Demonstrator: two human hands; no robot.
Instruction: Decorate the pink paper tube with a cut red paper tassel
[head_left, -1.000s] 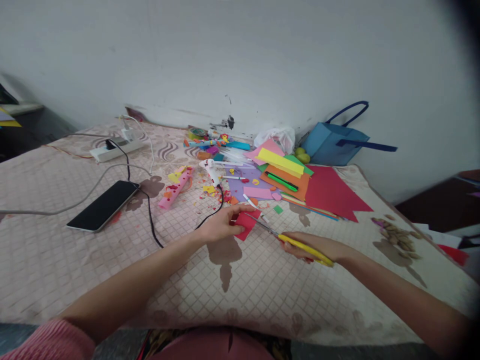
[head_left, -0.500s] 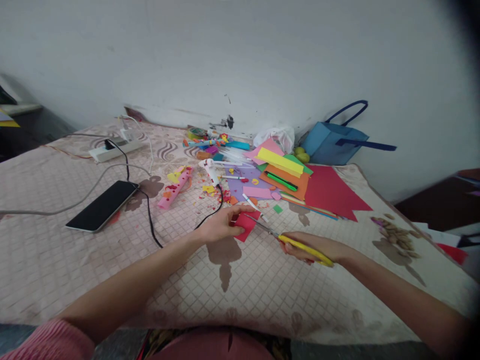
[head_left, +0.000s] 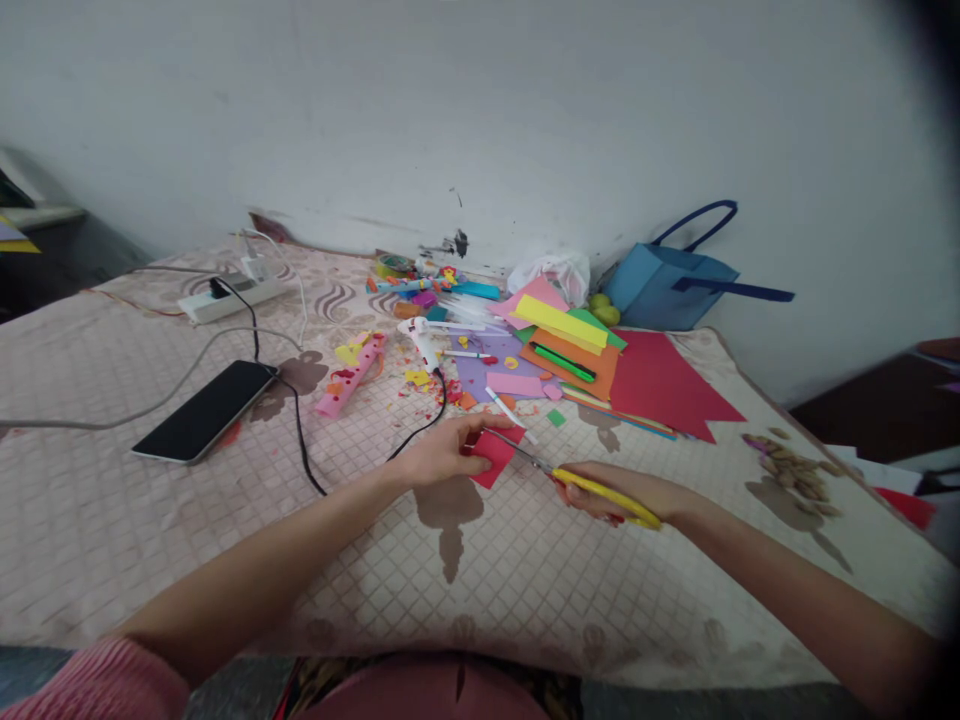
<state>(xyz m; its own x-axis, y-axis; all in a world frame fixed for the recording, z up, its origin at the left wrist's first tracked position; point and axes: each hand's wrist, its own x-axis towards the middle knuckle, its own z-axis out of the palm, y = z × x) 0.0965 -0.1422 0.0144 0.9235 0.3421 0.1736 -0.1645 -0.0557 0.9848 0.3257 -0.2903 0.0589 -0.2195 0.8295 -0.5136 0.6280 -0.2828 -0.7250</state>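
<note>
Between the thumb and fingers of my left hand is a small piece of red paper, held just above the patterned tablecloth. My right hand is closed round the yellow handles of a pair of scissors. Their blades point left and lie across the upper part of the red paper, close to my left fingertips. Whether the blades are parted is hard to make out. A white marker pen lies just beyond the paper.
Behind my hands are a white glue gun, paper scraps, and a pink decorated paper roll. Coloured sheets and a blue bag are at the right back. A black phone and a power strip with cables occupy the left.
The scissors have moved slightly left, their blades reaching further across the red paper. The paper has shifted a little to the right and down. My left hand has barely moved.
</note>
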